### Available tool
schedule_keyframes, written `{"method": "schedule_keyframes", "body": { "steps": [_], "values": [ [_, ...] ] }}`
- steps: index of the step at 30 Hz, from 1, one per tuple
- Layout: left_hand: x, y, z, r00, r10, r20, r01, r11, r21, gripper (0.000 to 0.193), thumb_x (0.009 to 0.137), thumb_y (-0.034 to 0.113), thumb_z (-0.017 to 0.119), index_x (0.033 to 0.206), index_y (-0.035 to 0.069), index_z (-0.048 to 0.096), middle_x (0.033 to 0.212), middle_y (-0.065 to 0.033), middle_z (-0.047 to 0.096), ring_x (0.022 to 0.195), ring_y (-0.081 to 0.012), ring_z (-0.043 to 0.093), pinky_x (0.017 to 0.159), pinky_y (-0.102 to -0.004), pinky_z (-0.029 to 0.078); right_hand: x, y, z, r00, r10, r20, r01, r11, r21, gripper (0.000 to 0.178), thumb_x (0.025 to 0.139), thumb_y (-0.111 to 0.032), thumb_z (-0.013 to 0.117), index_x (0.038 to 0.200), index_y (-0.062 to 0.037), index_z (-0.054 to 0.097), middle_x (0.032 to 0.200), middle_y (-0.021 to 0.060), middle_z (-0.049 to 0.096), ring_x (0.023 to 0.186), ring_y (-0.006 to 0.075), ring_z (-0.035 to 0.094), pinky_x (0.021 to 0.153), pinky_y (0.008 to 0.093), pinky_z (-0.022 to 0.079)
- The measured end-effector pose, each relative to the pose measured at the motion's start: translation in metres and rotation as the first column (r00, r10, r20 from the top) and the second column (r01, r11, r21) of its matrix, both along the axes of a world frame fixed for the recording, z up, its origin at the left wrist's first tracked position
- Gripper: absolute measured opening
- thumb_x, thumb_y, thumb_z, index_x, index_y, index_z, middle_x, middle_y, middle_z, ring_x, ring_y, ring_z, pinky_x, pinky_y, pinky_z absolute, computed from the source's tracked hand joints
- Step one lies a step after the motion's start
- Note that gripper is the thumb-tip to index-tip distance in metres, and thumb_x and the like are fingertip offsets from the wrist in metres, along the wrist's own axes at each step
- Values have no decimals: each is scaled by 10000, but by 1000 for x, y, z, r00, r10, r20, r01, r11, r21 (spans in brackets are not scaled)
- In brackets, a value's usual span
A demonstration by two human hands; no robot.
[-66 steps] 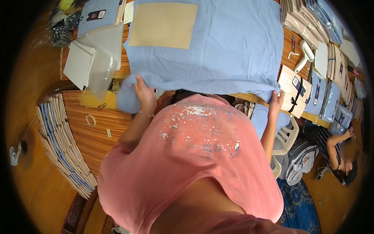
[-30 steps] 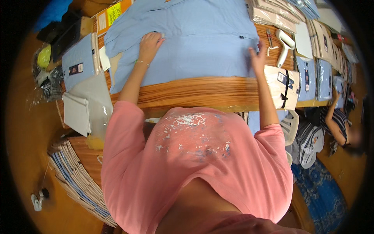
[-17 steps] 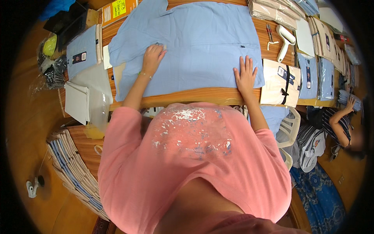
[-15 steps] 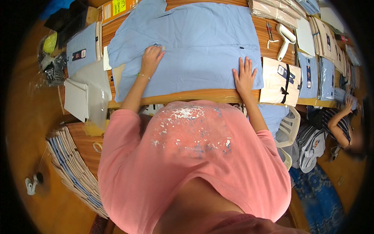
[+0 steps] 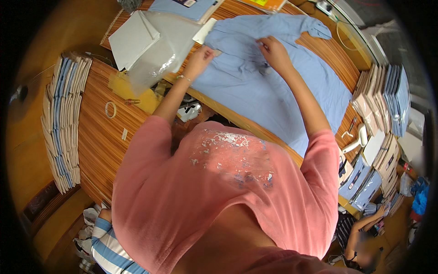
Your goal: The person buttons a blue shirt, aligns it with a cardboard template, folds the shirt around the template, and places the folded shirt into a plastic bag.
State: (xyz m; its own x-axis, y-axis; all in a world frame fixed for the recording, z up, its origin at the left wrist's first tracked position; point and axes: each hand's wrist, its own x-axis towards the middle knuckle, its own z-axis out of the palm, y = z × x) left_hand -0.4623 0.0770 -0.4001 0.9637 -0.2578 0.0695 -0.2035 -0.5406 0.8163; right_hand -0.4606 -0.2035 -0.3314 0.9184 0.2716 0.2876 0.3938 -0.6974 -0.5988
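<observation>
A light blue shirt (image 5: pixel 283 98) lies spread and rumpled across the wooden table, partly hanging over its near edge. At the shirt's left edge, my left hand (image 5: pixel 199 63) is closed, with a small beige piece (image 5: pixel 217 53) beside its fingertips; what it grips is too small to make out. My right hand (image 5: pixel 275 54) is over the upper middle of the shirt, thumb and fingers pinched on the cloth, which gathers in folds there. A dark blurred spot (image 5: pixel 265 69) shows on the cloth beneath the right wrist.
White sheets (image 5: pixel 134 39) and clear plastic bags (image 5: pixel 164 50) lie to the left. A long row of folded shirts (image 5: pixel 66 118) lines the left table. Stacked packed shirts (image 5: pixel 372 93), a white lint roller (image 5: pixel 357 139) and snips (image 5: pixel 351 125) are at right. Other people sit lower left and lower right.
My view has turned left, bringing the left table into fuller sight. My right hand has left its flat spot on the shirt's right side and moved toward the left hand, fingers now pinched.
</observation>
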Motion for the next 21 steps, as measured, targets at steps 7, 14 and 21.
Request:
{"method": "schedule_keyframes", "body": {
  "steps": [7,14,21],
  "values": [
    [3,3,-18,988,-150,31,152,986,-66,350,744,187,721,972,2,529,937,-118,557,879,-220,557,793,-320,460,78,161,-47,964,-141,-227,52,932,-358,439,763,-370,636,986,2,567,902,197,613,946,303,605,725,420,496],
    [4,27,-13,981,-156,-117,150,987,-60,515,698,217,760,1084,-18,513,938,-132,549,910,-240,548,826,-321,451,184,-22,-1,969,-242,-58,202,902,-382,399,688,-173,602,1064,-41,627,835,213,654,772,313,650,692,385,504],
    [18,8,4,969,-218,-114,240,938,251,345,722,193,706,964,-10,569,951,-160,557,889,-324,541,800,-382,436,178,-185,-13,862,-487,-139,478,873,-95,322,781,-63,517,1085,-78,622,820,67,665,686,142,628,600,270,485]
  ]
}}
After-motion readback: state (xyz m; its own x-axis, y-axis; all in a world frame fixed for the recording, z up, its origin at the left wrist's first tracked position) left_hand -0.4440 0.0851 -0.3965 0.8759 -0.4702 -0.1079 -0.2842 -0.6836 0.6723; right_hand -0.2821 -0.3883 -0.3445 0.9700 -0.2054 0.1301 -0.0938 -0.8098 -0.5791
